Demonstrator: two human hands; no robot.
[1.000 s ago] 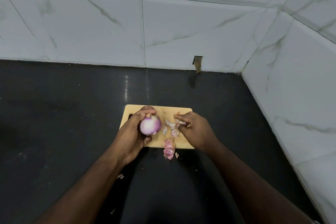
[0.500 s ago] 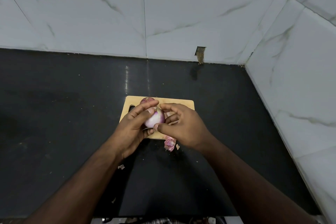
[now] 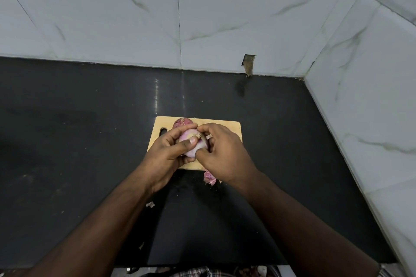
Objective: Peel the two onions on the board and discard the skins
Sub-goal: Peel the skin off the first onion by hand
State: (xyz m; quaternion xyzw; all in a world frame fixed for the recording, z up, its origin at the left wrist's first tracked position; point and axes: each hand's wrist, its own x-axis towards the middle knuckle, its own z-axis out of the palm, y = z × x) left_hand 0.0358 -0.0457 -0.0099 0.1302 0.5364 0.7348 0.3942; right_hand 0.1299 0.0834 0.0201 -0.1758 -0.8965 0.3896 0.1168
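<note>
Left hand [image 3: 167, 153] cups the part-peeled onion [image 3: 194, 145], fingers and thumb curled round it, held just above the near half of the wooden cutting board [image 3: 227, 127]. Pale purple flesh exposed on most of the visible face; root tuft at the onion's 1 o'clock. Second onion [image 3: 182, 123], dark red skin seemingly intact, sits on the board at 12 o'clock from the held one, partly hidden behind the left fingers.

Right hand [image 3: 221, 153] closes in from 3 o'clock, thumb and fingertips pinching at a skin strip on the onion's right flank. Contact looks real, but how much skin is caught I can't tell.

Loose skins [image 3: 209, 178] lie on the black counter [image 3: 78, 141] off the board's near edge, at 6 o'clock.

Step, as I read it: finishing the first onion. Next move needs a firm pinch and a pull along the curve while the left hand counter-holds or rotates. Then onion two, then gather the skins.
</note>
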